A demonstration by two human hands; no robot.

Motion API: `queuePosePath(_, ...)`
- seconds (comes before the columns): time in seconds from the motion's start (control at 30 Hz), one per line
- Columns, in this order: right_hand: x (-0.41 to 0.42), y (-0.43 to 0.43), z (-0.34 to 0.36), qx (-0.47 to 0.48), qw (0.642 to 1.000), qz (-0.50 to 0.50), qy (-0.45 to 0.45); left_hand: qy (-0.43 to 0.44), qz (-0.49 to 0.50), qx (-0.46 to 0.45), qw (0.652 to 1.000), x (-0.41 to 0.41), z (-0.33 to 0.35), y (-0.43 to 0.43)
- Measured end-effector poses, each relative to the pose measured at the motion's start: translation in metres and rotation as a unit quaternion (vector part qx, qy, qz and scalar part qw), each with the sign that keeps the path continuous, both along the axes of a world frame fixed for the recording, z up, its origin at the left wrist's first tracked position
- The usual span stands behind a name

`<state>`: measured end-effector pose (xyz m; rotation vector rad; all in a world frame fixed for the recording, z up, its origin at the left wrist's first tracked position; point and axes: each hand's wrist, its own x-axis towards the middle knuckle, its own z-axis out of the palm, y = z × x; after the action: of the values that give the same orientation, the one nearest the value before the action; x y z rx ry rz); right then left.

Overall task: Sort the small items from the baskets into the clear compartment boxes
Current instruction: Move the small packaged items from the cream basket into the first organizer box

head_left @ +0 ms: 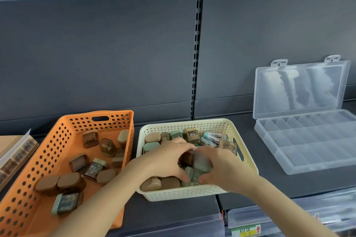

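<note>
Looking down through the head camera, we see both of our bare hands inside the cream perforated plastic basket [185, 195], which stands on the dark grey shelf [269, 184] in the middle of the view. Our left hand [165, 159] comes in from the lower left and arches over the heap, fingers curled downward and thumb low near the front wall. We cannot tell whether it grips anything, since its fingertips are blurred and meet the other hand. Our right hand [223, 167] comes in from the lower right, and its curled fingers and thumb close round a pale green translucent piece [201, 162] in the middle of the basket.

Around both hands lie the small rounded brown and green cases [153, 137] that fill this basket, with a few white-labelled packets [212, 137] near its back right corner. Just to its left, nearly touching, sits the orange perforated plastic basket [63, 134], with more such cases scattered loosely over its floor.

Well apart on the right stands the clear plastic compartment box [308, 159], its hinged lid [300, 88] upright against the dark back panel [96, 54] and its rows of compartments facing up. A slotted metal upright [195, 54] rises behind the cream basket. At the far left edge a tan flat box [9, 144] is partly cut off. A green and yellow price label [245, 231] sits on the shelf's front edge.
</note>
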<state>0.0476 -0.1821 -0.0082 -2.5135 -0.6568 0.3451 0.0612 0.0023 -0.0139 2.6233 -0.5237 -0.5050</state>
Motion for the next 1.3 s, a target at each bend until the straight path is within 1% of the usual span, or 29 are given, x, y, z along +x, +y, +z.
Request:
queuePosePath(0.07, 0.004, -0.007, 0.004, 0.016, 1.0, -0.021, 0.0, -0.001, 0.004, 0.004, 1.0, 0.0, 0.001, 0.001)
queuePosePath(0.13, 0.014, -0.019, 0.009, 0.033, 0.998, -0.051, -0.024, -0.003, 0.001, 0.023, 1.0, 0.0, 0.002, 0.001)
queuePosePath(0.17, 0.019, -0.026, 0.01, 0.034, 0.996, -0.062, -0.046, -0.006, -0.003, 0.036, 0.999, 0.0, 0.003, -0.001)
queuePosePath(0.27, 0.032, -0.041, 0.012, -0.006, 0.99, -0.067, -0.12, -0.005, -0.003, 0.071, 0.997, -0.001, 0.002, -0.009)
queuePosePath(0.37, 0.036, -0.044, 0.007, -0.01, 0.994, -0.04, -0.099, 0.0, 0.015, 0.08, 0.997, -0.002, 0.001, -0.018)
queuePosePath(0.47, 0.034, -0.042, -0.007, -0.042, 0.991, 0.004, -0.126, 0.002, 0.041, 0.058, 0.997, -0.002, -0.001, -0.025)
queuePosePath(0.57, 0.034, -0.041, -0.017, -0.076, 0.981, 0.012, -0.178, -0.005, 0.068, 0.022, 0.997, -0.004, -0.004, -0.026)
queuePosePath(0.63, 0.035, -0.04, -0.017, -0.08, 0.975, 0.01, -0.209, -0.007, 0.087, -0.005, 0.996, -0.004, -0.006, -0.024)
queuePosePath(0.73, 0.036, -0.039, -0.01, -0.061, 0.979, -0.006, -0.193, -0.019, 0.11, -0.037, 0.993, -0.004, -0.008, -0.019)
queuePosePath(0.87, 0.039, -0.038, -0.01, -0.064, 0.984, -0.007, -0.166, -0.025, 0.133, -0.075, 0.988, -0.004, -0.01, -0.015)
queuePosePath(0.97, 0.042, -0.034, -0.01, -0.051, 0.989, -0.009, -0.138, -0.024, 0.141, -0.058, 0.988, -0.005, -0.009, -0.02)
queuePosePath(1.07, 0.044, -0.033, -0.009, -0.003, 0.994, -0.047, -0.101, -0.04, 0.144, -0.038, 0.988, -0.005, -0.009, -0.027)
queuePosePath(1.17, 0.043, -0.033, -0.007, 0.067, 0.991, -0.092, -0.076, -0.05, 0.158, -0.084, 0.983, -0.003, -0.01, -0.023)
queuePosePath(1.23, 0.042, -0.031, -0.005, 0.113, 0.984, -0.118, -0.073, -0.05, 0.167, -0.109, 0.979, -0.003, -0.008, -0.017)
queuePosePath(1.3, 0.041, -0.027, -0.003, 0.157, 0.975, -0.141, -0.066, -0.068, 0.177, -0.131, 0.973, -0.005, -0.005, -0.009)
